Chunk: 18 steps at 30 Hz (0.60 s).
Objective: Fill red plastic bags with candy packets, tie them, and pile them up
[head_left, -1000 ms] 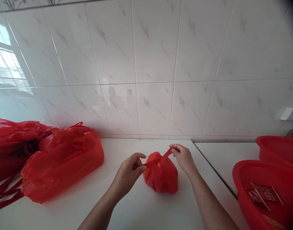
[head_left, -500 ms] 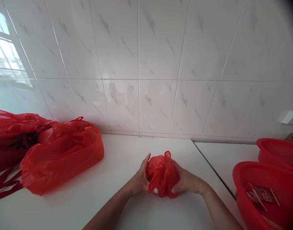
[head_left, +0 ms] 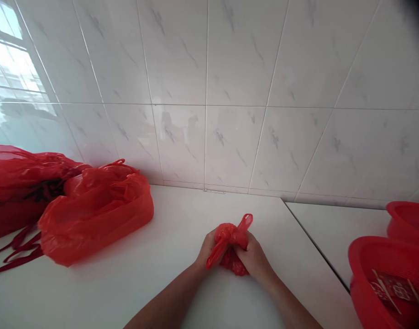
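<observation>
A small red plastic bag (head_left: 234,262), tied at the top with its loop handles sticking up, is gripped between my two hands over the white table. My left hand (head_left: 207,246) wraps round its left side, the fingers partly hidden behind the bag and a handle. On the other side my right hand (head_left: 252,256) presses in with the thumb on the front of the plastic. What the bag contains is hidden.
Larger red plastic bags (head_left: 100,219) lie at the left by the tiled wall (head_left: 237,82), with dark red straps beside them. At the right stand red plastic baskets (head_left: 363,256); the nearer one holds red packets and thin sticks. A seam crosses the white table (head_left: 175,274).
My hands have let go of the bag's handles and closed round its body from both sides, squeezing it narrower. The view has tilted and shifted slightly.
</observation>
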{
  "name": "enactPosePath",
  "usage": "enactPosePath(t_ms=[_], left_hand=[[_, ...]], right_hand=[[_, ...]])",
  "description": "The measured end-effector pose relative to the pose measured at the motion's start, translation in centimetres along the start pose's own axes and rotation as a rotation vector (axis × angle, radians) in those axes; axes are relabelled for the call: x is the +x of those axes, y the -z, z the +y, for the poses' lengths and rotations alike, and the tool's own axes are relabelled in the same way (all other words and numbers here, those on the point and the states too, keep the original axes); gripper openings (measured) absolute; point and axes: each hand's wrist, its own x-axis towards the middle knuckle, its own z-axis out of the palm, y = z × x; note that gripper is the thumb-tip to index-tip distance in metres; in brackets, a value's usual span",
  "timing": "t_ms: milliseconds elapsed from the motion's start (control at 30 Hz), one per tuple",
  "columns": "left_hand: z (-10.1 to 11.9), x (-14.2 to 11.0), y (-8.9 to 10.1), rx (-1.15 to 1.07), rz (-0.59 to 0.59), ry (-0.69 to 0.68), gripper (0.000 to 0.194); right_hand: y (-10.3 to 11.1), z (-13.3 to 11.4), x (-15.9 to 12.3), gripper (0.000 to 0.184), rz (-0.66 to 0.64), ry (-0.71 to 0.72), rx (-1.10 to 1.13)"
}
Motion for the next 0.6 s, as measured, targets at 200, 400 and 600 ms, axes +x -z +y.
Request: enactPosePath(t_ms=[200,400,600], left_hand=[[0.8,-1.6,0.9,0.168,-0.085,-0.209,0.095],[1.5,-2.8,0.5,0.189,0.071,-0.362,0.063],[2.1,-1.6,2.0,0.419,0.334,-0.329,0.038]], right_hand=[[2.9,-3.3,-0.7,0.033,-0.303,0.025,0.393],[2.7,-3.5,-0.6,0.033,-0.252,-0.063,0.748],[3.2,-2.0,0.1,0.024,-0.097,-0.146,0.935]])
